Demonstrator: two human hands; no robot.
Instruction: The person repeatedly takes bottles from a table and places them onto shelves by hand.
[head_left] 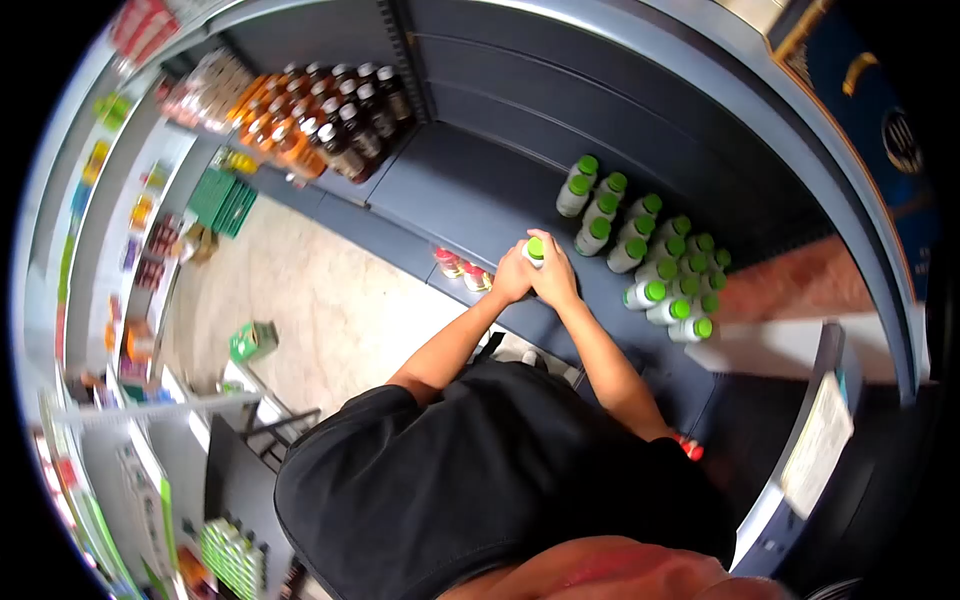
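Observation:
Both my hands are closed round one white bottle with a green cap point(535, 249), held over the grey shelf point(470, 185). My left hand point(512, 277) wraps it from the left side, and my right hand point(556, 276) covers it from the right. Only the cap and a little of the bottle's upper part show between the fingers. To the right of my hands, several matching green-capped bottles point(640, 245) stand upright in rows on the same shelf.
Dark and orange drink bottles point(330, 115) crowd the shelf at upper left. Below the shelf edge sit red-and-white packages point(463, 268). A green crate point(222, 201) and a green box point(253, 341) are on the floor, with stocked shelves point(95, 250) at far left.

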